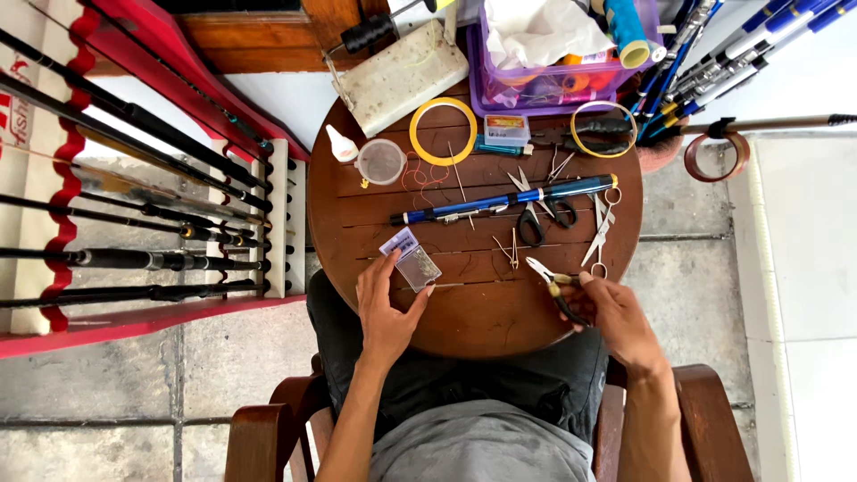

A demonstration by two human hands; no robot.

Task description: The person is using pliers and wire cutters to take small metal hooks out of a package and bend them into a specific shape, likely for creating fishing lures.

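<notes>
On our far left a red rack [80,335] carries fishing rods [134,259] lying level; we count about seven, though their butts run off the edge and the upper ones overlap, so the tally is unsure.

Our left hand [386,312] rises from the lap onto the round wooden table [464,326], forearm slanting up and slightly inward. Its thumb and forefinger are spread, pinching a small clear packet [412,259] with a blue header at its lower corners; the other fingers curl loosely beneath. The packet lies on the tabletop, just left of centre. What it holds is too small to make out.

Above it, across the middle of the table, lies one blue telescopic rod [504,203], with black-handled scissors [543,219] just below it. Two yellow tape rings [443,131] sit farther back, the right one around dark tools we cannot tell apart. A purple tub [553,85] stands at the far rim, its top cut off by the frame.

Our right hand [616,317] comes in from the right, wrist bent, fingers wrapped shut round the handles of one pair of pliers [555,287]; the nose points left, toward the packet yet clear of it. The handles are mostly hidden in the palm.
</notes>
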